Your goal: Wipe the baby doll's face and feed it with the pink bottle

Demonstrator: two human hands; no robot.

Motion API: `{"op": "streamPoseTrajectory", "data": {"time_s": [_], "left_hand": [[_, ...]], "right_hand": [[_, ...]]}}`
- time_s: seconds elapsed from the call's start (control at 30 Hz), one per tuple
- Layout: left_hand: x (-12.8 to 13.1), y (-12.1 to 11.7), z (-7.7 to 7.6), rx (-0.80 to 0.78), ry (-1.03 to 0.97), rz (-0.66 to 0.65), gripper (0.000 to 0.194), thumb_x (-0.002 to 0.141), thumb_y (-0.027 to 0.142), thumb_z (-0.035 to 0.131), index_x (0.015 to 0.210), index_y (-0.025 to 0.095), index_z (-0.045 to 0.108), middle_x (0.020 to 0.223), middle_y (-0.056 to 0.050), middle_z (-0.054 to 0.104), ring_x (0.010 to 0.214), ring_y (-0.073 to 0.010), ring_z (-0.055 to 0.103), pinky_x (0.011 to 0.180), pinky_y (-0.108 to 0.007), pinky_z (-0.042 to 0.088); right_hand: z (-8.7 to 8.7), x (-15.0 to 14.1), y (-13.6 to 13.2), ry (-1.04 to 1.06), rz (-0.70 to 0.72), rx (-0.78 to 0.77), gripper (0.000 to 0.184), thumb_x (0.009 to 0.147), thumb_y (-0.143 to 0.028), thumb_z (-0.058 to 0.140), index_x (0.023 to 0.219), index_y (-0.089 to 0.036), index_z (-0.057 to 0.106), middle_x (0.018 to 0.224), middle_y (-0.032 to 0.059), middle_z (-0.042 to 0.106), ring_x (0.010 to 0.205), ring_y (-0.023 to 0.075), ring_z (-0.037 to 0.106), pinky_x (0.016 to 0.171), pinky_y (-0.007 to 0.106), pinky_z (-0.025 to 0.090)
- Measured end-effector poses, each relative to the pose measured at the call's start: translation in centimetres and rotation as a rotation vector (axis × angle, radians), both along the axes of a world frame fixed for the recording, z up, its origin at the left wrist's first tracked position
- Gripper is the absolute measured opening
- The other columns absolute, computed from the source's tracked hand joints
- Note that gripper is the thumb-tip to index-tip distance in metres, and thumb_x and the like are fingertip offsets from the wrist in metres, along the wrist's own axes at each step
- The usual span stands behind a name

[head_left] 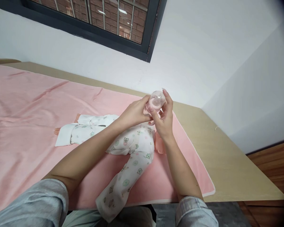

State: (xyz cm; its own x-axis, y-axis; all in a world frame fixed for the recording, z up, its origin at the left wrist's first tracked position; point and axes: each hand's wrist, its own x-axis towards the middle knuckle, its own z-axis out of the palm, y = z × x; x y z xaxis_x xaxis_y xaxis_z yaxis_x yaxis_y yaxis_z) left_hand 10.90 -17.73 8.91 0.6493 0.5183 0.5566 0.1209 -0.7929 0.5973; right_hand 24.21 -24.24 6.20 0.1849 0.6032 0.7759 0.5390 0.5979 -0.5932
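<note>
Both my hands meet above a baby doll point(132, 142) that lies on a pink mat point(26, 119). The doll wears a white printed sleepsuit; its head is mostly hidden behind my right wrist. My right hand point(164, 118) grips a small bottle with a clear domed cap point(156, 100). My left hand point(134, 112) pinches the bottle's lower part from the left. One sleeve of the suit hangs over the near table edge.
The mat covers most of a light wooden table point(227, 157), whose bare strip runs along the right. A white wall and a dark-framed window point(104, 28) stand behind. Wooden floor point(274, 164) shows at the right.
</note>
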Motion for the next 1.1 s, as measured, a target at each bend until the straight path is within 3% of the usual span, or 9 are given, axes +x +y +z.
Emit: {"op": "streamPoseTrajectory", "data": {"time_s": [0.13, 0.27, 0.4, 0.5, 0.67, 0.83, 0.97, 1.1], "left_hand": [[-0.1, 0.0, 0.1, 0.078, 0.042, 0.049, 0.056, 0.073, 0.02, 0.067, 0.127, 0.023, 0.054, 0.116, -0.002, 0.069, 0.098, -0.0246, 0.066, 0.077, -0.032, 0.049], [-0.3, 0.9, 0.0, 0.108, 0.062, 0.107, 0.065, 0.073, 0.021, 0.067, 0.137, 0.024, 0.05, 0.133, -0.003, 0.063, 0.114, -0.0277, 0.062, 0.088, -0.035, 0.049], [-0.9, 2.4, 0.2, 0.15, 0.135, 0.244, 0.057, 0.071, 0.022, 0.066, 0.128, 0.023, 0.057, 0.124, -0.004, 0.067, 0.108, -0.0295, 0.064, 0.084, -0.035, 0.048], [-1.7, 3.9, 0.4, 0.148, 0.188, 0.332, 0.054, 0.069, 0.022, 0.067, 0.122, 0.023, 0.059, 0.113, -0.004, 0.07, 0.099, -0.0286, 0.065, 0.076, -0.032, 0.046], [-3.4, 6.8, 0.5, 0.103, 0.332, 0.534, 0.058, 0.065, 0.018, 0.067, 0.122, 0.021, 0.053, 0.105, -0.007, 0.068, 0.094, -0.0297, 0.064, 0.065, -0.031, 0.042], [-5.2, 9.8, 0.0, 0.053, 0.471, 0.677, 0.065, 0.064, 0.019, 0.067, 0.126, 0.02, 0.047, 0.109, -0.01, 0.066, 0.099, -0.0326, 0.064, 0.067, -0.032, 0.045], [-6.1, 11.3, -0.6, -0.029, 0.552, 0.7, 0.067, 0.065, 0.026, 0.07, 0.127, 0.019, 0.046, 0.11, -0.011, 0.066, 0.099, -0.0328, 0.064, 0.069, -0.032, 0.048], [-6.7, 12.4, -1.4, -0.076, 0.595, 0.699, 0.071, 0.066, 0.031, 0.073, 0.129, 0.016, 0.045, 0.116, -0.015, 0.065, 0.104, -0.0338, 0.063, 0.073, -0.033, 0.05]], "right_hand": [[0.2, 0.1, -0.1, -0.028, -0.062, 0.109, 0.064, 0.093, -0.044, 0.058, 0.151, -0.038, 0.031, 0.159, 0.0008, 0.032, 0.137, 0.0225, 0.048, 0.114, 0.046, 0.046], [0.8, 1.1, -0.4, -0.054, -0.159, 0.208, 0.069, 0.095, -0.051, 0.052, 0.155, -0.045, 0.017, 0.16, 0.0001, 0.026, 0.145, 0.028, 0.039, 0.112, 0.053, 0.044], [1.4, 4.1, -0.6, -0.048, -0.238, 0.259, 0.071, 0.095, -0.054, 0.047, 0.155, -0.051, 0.008, 0.16, -0.0002, 0.021, 0.144, 0.0302, 0.038, 0.106, 0.057, 0.047], [0.8, 8.0, 0.2, -0.045, -0.298, 0.201, 0.073, 0.093, -0.051, 0.052, 0.154, -0.048, 0.011, 0.157, 0.0033, 0.026, 0.14, 0.0279, 0.042, 0.104, 0.055, 0.049], [-3.0, 15.2, 1.9, 0.122, -0.527, -0.018, 0.07, 0.081, -0.036, 0.06, 0.142, -0.028, 0.028, 0.128, 0.011, 0.056, 0.118, 0.0231, 0.06, 0.102, 0.049, 0.048], [-8.3, 18.4, 1.7, 0.159, -0.827, -0.406, 0.064, 0.073, -0.027, 0.059, 0.133, -0.017, 0.038, 0.121, 0.0169, 0.061, 0.11, 0.0282, 0.062, 0.099, 0.045, 0.045], [-11.6, 18.9, 1.3, 0.157, -0.851, -0.683, 0.065, 0.077, -0.028, 0.055, 0.137, -0.016, 0.035, 0.12, 0.0191, 0.063, 0.104, 0.0296, 0.063, 0.095, 0.043, 0.046], [-13.1, 19.4, 1.3, 0.171, -0.844, -0.774, 0.076, 0.072, -0.026, 0.058, 0.143, -0.014, 0.031, 0.121, 0.0209, 0.063, 0.107, 0.0316, 0.063, 0.097, 0.044, 0.046]]}}
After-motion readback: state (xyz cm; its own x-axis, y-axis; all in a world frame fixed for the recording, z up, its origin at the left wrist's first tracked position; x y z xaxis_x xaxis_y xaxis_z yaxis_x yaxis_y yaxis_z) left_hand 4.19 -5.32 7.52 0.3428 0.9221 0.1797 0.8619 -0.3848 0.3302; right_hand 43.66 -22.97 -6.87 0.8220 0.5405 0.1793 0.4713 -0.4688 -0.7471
